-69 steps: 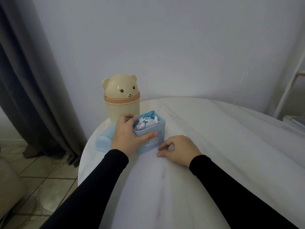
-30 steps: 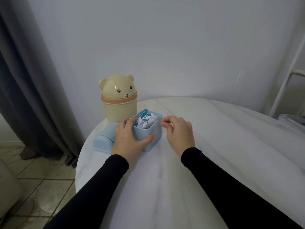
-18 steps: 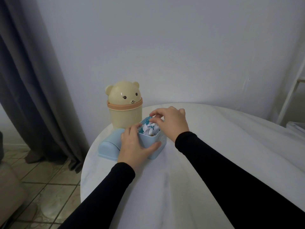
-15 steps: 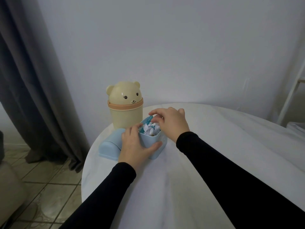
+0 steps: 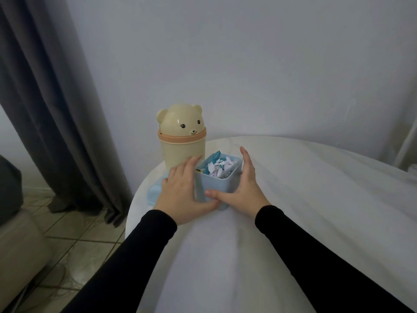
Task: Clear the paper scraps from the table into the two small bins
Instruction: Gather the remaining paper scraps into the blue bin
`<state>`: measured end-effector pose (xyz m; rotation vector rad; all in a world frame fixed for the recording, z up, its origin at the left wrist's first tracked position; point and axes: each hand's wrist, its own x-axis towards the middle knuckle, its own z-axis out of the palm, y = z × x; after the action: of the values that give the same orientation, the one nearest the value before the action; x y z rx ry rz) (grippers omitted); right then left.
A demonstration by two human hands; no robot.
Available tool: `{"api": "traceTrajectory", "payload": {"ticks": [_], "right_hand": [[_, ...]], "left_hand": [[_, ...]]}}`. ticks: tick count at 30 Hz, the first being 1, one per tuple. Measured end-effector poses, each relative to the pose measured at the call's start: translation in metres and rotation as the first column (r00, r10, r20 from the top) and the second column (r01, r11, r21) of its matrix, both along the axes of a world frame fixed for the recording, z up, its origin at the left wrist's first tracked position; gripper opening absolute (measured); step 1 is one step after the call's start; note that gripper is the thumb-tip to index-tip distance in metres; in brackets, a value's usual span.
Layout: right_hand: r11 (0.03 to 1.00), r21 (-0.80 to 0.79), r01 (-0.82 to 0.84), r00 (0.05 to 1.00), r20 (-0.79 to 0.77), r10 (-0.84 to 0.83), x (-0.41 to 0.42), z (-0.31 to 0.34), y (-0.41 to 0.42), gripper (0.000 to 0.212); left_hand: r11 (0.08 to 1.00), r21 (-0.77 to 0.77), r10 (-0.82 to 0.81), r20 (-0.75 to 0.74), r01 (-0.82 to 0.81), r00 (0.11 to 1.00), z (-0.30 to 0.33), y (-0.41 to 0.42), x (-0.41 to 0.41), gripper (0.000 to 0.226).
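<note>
A small light-blue square bin [image 5: 222,186] stands near the table's left edge, filled with white and blue paper scraps [image 5: 220,169]. My left hand [image 5: 180,190] lies flat against its left side, fingers straight, thumb across the lower front. My right hand [image 5: 246,184] presses the right side with straight upright fingers, its thumb reaching across the front. Just behind the blue bin stands a cream bear-shaped bin [image 5: 182,150] with its domed head lid closed. I see no loose scraps on the white table [image 5: 293,199].
A light-blue lid [image 5: 154,193] lies on the table left of the blue bin, partly behind my left hand. A grey curtain [image 5: 56,109] hangs at the left over a tiled floor [image 5: 74,233]. A white rack leg [image 5: 406,143] stands at the far right.
My right hand has left the top of the blue bin and come down against its right side. My left hand's fingers have straightened along the left side.
</note>
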<state>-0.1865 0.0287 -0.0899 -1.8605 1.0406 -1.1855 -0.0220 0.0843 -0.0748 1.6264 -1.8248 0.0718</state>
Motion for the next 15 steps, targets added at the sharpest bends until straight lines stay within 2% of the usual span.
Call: {"api": "traceTrajectory", "payload": {"ticks": [3, 7, 11, 15], "right_hand": [[1.000, 0.018, -0.014, 0.998, 0.057, 0.013, 0.009, -0.007, -0.003, 0.137], [0.998, -0.013, 0.058, 0.995, 0.080, -0.057, 0.018, -0.018, -0.006, 0.130], [0.996, -0.012, 0.092, 0.989, 0.113, -0.090, 0.019, -0.024, -0.005, 0.130], [0.993, -0.030, 0.110, 0.988, 0.111, -0.106, 0.017, -0.026, -0.005, 0.128]], "left_hand": [[0.993, -0.072, 0.103, 0.072, -0.098, 0.992, -0.006, 0.008, 0.013, 0.098], [0.973, -0.068, 0.221, 0.008, -0.220, 0.975, -0.017, 0.015, 0.023, 0.088], [0.918, 0.056, 0.391, 0.029, -0.392, 0.920, -0.031, 0.014, 0.021, 0.093], [0.857, 0.200, 0.495, -0.070, -0.474, 0.866, -0.034, 0.006, 0.014, 0.098]]}}
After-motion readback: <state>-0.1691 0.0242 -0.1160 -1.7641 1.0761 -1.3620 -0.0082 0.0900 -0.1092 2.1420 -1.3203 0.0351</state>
